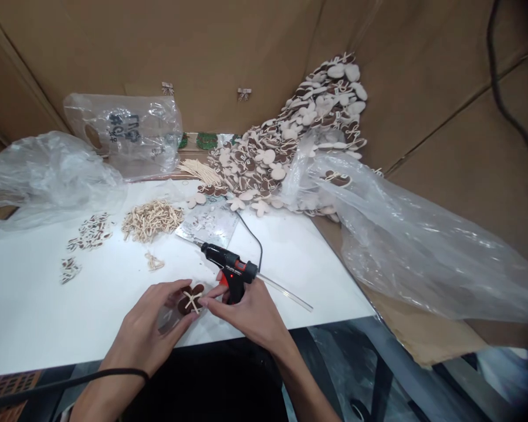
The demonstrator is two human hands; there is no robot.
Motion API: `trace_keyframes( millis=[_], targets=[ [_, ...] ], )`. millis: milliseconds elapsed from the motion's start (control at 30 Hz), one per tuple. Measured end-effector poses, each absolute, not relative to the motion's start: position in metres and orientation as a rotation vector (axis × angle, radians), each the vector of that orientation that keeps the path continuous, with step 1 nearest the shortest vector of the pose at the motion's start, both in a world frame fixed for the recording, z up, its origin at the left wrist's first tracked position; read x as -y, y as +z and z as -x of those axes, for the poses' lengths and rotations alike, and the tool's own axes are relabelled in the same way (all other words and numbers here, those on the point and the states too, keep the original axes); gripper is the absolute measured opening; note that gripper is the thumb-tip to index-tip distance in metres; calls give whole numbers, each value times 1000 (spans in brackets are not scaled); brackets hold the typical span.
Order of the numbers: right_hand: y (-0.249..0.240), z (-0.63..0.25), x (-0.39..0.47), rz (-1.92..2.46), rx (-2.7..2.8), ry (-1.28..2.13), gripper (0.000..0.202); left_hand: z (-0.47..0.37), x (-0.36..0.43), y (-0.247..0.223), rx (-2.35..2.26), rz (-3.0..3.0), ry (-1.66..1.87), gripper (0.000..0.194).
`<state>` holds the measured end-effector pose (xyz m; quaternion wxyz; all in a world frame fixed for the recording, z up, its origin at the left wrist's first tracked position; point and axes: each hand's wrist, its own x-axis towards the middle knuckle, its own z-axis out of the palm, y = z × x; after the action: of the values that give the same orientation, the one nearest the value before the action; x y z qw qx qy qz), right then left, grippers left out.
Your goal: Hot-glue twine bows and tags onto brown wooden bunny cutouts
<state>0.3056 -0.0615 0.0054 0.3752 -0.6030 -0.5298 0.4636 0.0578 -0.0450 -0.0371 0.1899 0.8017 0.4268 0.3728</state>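
My left hand (147,319) pinches a small brown flower-shaped piece (189,305) by its edges, low over the table's front. A cream cord bow (194,298) lies across the middle of the piece. My right hand (250,308) is closed round the handle of a black hot glue gun (229,258), its red light on and its nozzle toward the back left. The right thumb and fingertip also touch the right side of the piece by the bow. A clear glue stick (286,292) sticks out of the gun's rear.
On the white table (26,316) lie a heap of cream cord bows (152,220), a loose bow (154,262) and small printed bits (90,231). A tall pile of brown and white pieces (286,135) leans in the cardboard corner. Clear plastic bags (422,234) hang at right.
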Motion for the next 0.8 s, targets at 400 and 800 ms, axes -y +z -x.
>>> trace_keyframes(
  millis=[400, 800],
  targets=[
    [3, -305, 63, 1542, 1291, 1250, 27, -55, 41, -33, -1053, -1630, 933, 52],
    [-6, -305, 64, 1506, 1237, 1236, 37, -62, 47, -17, -1085, -1381, 952, 43]
  ],
)
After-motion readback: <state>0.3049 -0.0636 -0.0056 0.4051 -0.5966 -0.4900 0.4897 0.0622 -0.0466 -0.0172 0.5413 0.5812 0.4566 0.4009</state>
